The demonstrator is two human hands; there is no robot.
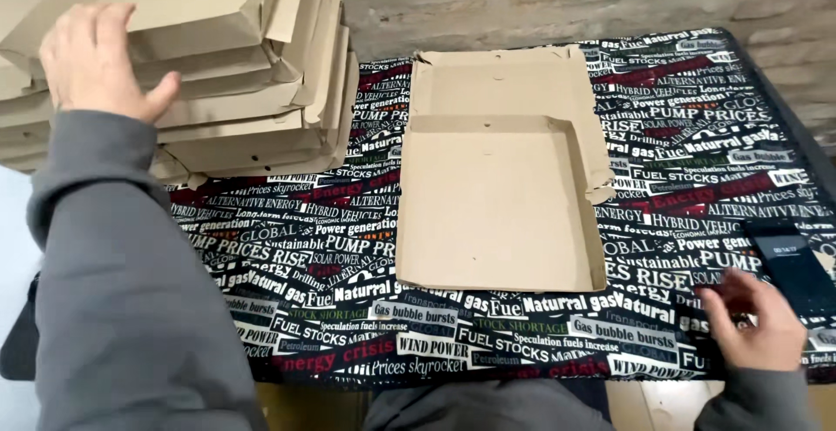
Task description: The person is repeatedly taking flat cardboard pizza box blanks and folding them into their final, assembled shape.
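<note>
Currently the left hand (pixel 96 61) rests open-fingered on the stack of folded boxes (pixel 226 74) at 10 o'clock, palm down, apparently steadying the top box. The right hand (pixel 753 326), at 4 o'clock, lies loosely curled on the printed tablecloth (pixel 348 309), grasping nothing, just beside a dark phone (pixel 792 266). One open box (pixel 501 187) lies flat at centre: plain brown cardboard, shallow walls raised, lid flap toward 12 o'clock.
</note>
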